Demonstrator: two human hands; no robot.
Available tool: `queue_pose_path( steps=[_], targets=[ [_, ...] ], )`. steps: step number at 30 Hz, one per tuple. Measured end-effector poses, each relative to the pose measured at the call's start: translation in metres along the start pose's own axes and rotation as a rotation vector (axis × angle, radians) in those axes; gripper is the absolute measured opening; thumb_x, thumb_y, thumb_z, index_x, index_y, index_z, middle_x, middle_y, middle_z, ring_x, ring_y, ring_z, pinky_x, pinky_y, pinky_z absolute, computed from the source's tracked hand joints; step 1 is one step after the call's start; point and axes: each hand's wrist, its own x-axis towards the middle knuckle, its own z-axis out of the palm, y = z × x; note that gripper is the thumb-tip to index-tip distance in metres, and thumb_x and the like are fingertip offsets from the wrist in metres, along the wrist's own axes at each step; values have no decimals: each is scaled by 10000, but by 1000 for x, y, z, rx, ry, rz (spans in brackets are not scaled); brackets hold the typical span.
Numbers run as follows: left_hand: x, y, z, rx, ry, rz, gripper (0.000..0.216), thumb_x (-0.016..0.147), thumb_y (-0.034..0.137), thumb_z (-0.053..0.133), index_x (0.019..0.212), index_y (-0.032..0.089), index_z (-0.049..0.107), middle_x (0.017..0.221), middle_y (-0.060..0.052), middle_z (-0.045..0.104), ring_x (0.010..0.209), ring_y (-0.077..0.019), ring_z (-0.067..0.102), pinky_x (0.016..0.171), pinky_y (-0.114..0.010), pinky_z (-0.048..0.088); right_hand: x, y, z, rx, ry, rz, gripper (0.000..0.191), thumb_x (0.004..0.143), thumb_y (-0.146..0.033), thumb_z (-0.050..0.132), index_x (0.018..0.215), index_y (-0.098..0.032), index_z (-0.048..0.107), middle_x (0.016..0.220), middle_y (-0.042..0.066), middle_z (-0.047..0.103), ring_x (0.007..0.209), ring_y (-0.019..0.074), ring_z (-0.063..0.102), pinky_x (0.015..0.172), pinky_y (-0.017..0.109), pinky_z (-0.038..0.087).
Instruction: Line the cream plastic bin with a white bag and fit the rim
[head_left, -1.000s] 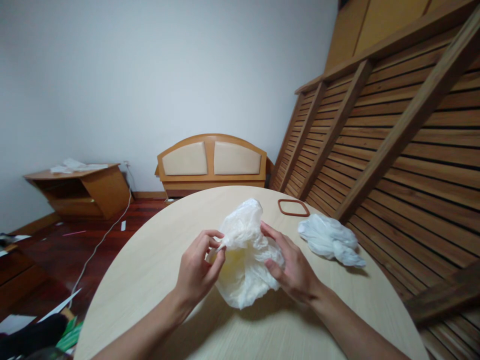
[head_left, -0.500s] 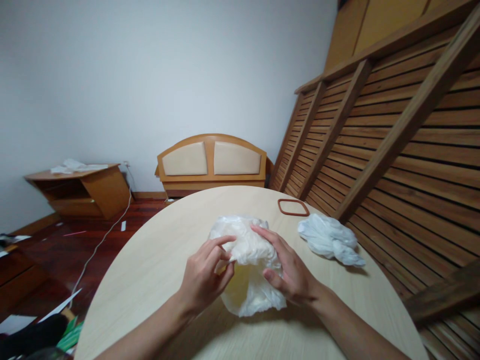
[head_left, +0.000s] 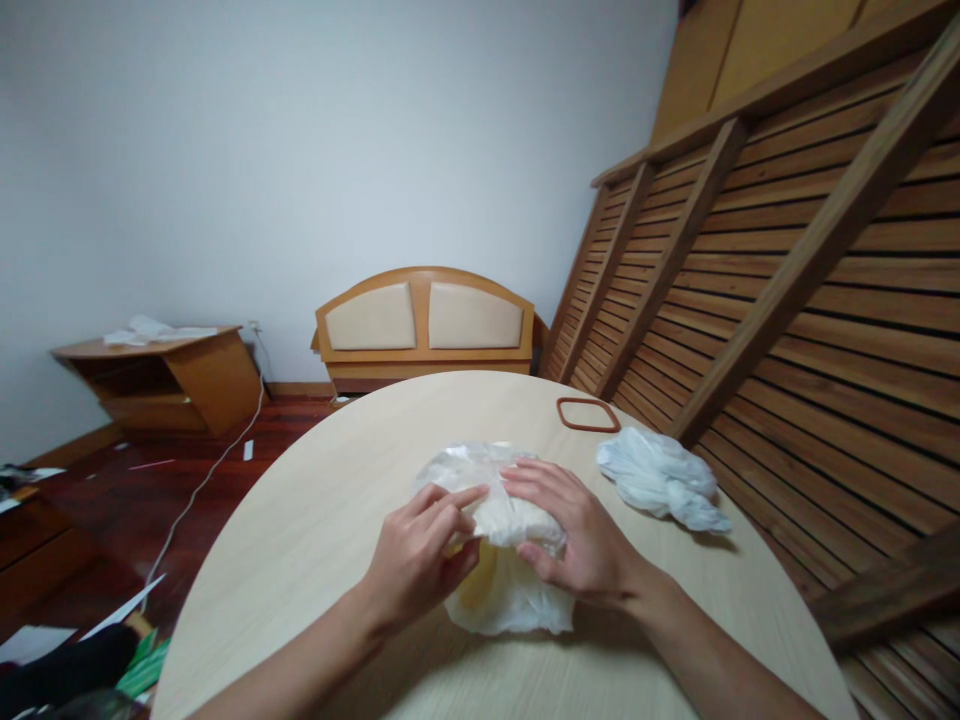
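A crumpled white plastic bag (head_left: 510, 605) rests on the round pale table (head_left: 337, 480) in front of me. Something yellowish shows through its near side, too veiled to name. My left hand (head_left: 427, 540) pinches the bag's folded edge between thumb and fingers, the index finger stretched over the top. On the other side, my right hand (head_left: 577, 530) curves around the bag, fingers on top and thumb at the near edge. Part of the bag is hidden beneath both hands.
Right of my hands lie a second bunched white plastic bag (head_left: 664, 475) and a brown rounded rectangular frame (head_left: 589, 414). A slatted wooden panel (head_left: 750, 300) leans close along the table's right side. Beyond stand a headboard (head_left: 424, 315) and a low cabinet (head_left: 210, 380).
Both hands have moved slightly, the left one to the right and down. The bag's top fold is lower and flatter, and the right fingers lie further over it.
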Motion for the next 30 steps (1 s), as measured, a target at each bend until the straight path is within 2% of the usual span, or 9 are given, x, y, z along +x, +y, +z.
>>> queue_pose_path(
  steps=[2,5,8,12,18,23,26,28,30],
  targets=[
    [0,0,1,7,-14,6,109,864,133,589,912,214,535,1146,-46,753,779,-177,631,658,-298,572,0,2,-1,-29,-11,40,478,842,-442,617,1249,-192,626,1299,135,663,1238,321,575,1039,539,444],
    [0,0,1,13,-16,10,108,867,132,583,880,214,514,1159,-39,749,785,-178,626,658,-301,569,1,1,-4,-98,30,55,519,822,-452,641,1261,-176,617,1294,155,651,1199,329,589,1000,534,469],
    [-1,-1,1,14,-12,13,139,860,117,586,850,215,488,1162,-35,747,808,-179,629,669,-300,567,1,-6,-7,-158,79,-14,614,815,-446,652,1354,-169,551,1393,176,571,1282,342,525,1032,532,448],
    [-1,-1,0,24,-31,59,134,860,116,588,868,210,493,1170,-44,741,812,-187,621,667,-307,560,1,-13,-4,-168,25,-80,674,831,-461,643,1438,-214,488,1526,144,460,1402,343,413,1094,549,392],
    [2,0,0,-10,-76,111,108,879,124,566,875,207,498,1121,-54,748,791,-186,608,657,-308,543,2,-7,0,9,-50,14,699,877,-718,449,1287,-183,635,1303,143,677,1247,340,588,1041,573,439],
    [3,2,-2,-65,-107,88,129,862,116,580,920,211,516,1135,-53,730,894,-196,619,779,-343,547,3,-2,-4,63,-14,77,769,867,-811,344,1155,-197,706,1224,142,714,1160,331,635,995,558,469],
    [3,0,-7,-116,-184,48,375,828,272,666,1170,203,529,1321,-117,635,1160,-281,574,973,-468,503,3,-1,-4,81,-9,73,768,861,-815,353,1126,-191,713,1208,151,712,1134,330,638,987,556,469],
    [3,-4,-9,-166,-247,-5,683,808,436,695,1386,193,426,1475,-162,499,1339,-341,457,1078,-537,428,2,1,-4,101,-8,68,773,862,-816,350,1120,-186,713,1195,156,711,1161,333,620,1009,557,455],
    [1,-10,-9,-219,-300,-63,817,825,540,663,1488,208,319,1557,-173,391,1413,-352,387,1122,-551,388,2,3,-4,113,-11,74,780,856,-824,349,1116,-186,716,1215,163,697,1236,346,572,1049,568,424]
  ],
)
